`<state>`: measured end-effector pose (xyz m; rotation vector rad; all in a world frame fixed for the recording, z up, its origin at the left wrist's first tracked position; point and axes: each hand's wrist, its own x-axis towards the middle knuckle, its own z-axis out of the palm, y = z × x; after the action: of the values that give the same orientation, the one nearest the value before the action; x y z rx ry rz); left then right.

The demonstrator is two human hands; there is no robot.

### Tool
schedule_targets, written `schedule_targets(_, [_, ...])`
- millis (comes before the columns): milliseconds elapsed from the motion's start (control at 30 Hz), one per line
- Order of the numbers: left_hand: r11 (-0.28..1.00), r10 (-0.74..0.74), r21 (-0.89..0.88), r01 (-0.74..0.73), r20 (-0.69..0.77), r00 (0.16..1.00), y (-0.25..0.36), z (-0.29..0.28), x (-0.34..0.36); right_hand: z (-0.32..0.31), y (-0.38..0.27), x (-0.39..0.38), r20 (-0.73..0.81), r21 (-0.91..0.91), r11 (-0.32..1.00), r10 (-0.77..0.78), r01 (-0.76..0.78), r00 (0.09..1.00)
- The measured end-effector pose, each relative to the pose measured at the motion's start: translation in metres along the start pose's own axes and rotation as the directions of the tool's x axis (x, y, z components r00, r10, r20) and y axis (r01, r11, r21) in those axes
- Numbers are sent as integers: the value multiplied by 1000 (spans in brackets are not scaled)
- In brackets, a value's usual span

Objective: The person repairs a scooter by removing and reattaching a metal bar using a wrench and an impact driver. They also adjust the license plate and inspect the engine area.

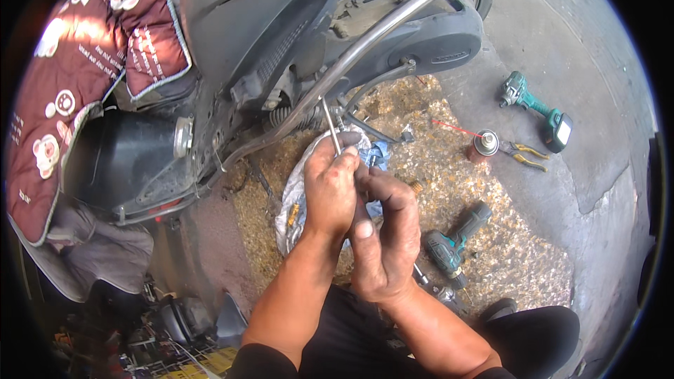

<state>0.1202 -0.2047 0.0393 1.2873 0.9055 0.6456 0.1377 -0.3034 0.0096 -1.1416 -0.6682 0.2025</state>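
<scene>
My left hand (333, 186) is closed round a thin metal shaft (329, 125) that points up and away toward the underside of a dark scooter (267, 49). Just to its right, my right hand (390, 235) has its fingers curled round what looks like the tool's dark handle (360, 212). The whole looks like a screwdriver, though the fingers cover much of it. Its far tip ends close to a bent metal tube (309, 102) running along the scooter's side; whether they touch I cannot tell. Beneath my hands lies a crumpled white cloth bundle (286, 214) with blue pieces in it.
On the right lie a teal cordless impact driver (537, 107), a spray can (484, 146) with a red straw, yellow-handled pliers (528, 154) and a teal drill (449, 245). A brown padded cover (67, 91) hangs at the left. Cluttered parts (168, 326) fill the lower left.
</scene>
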Motion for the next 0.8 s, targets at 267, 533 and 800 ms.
schedule_targets(267, [1000,18,-17,-18,-15,1000,0,1,9,-5,-3,2,128,-216,974,-35,62,991])
schedule_targets(533, [999,39,18,-38,-58,998,-3,10,24,-11,-19,-2,10,-151,928,-342,340,940])
schedule_targets(800, [996,-79,40,83,-99,992,-7,13,32,-18,-7,-2,-40,-158,912,-390,379,920])
